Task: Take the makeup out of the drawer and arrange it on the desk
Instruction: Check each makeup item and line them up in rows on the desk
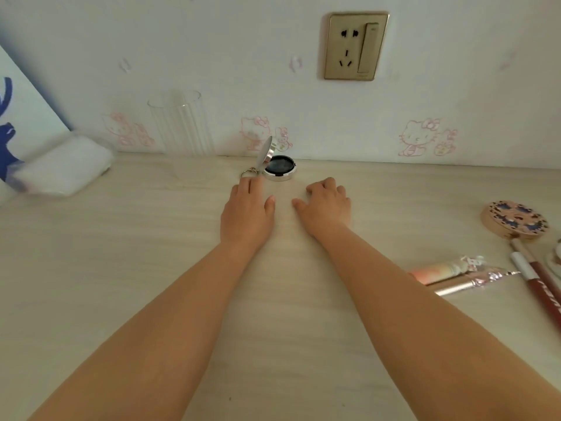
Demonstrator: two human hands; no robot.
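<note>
Lying open near the back edge of the desk (pixel 151 268), one small round silver compact (pixel 278 170) shows a dark pan, its lid tipped up to the left and a key ring (pixel 249 172) hanging off its left side. Two hands rest on the wood just in front of it. The left hand (pixel 247 212) lies flat with fingers fairly straight, fingertips touching or almost touching the key ring, holding nothing. The right hand (pixel 328 205) sits just beside it, fingers loosely curled under against the desk, thumb out, also holding nothing; it is near the compact but apart from it. Off at the right edge lies a cluster of makeup: one round gold case (pixel 515 219) with a blue and pink patterned top, two slim tubes with glittery caps side by side, one peach tube (pixel 440 273) and one rose-gold tube (pixel 464 286) just nearer the viewer, and two dark red pencils (pixel 538 281) running from the round case down toward the frame edge. One white object is cut off at the far right and cannot be identified. Toward the back left stand one clear ribbed glass (pixel 180 126) and one white folded cloth (pixel 65 167), well apart from the hands. On the wall, one gold socket plate (pixel 355 46) sits above three pink cat sticker groups (pixel 420 138).
</note>
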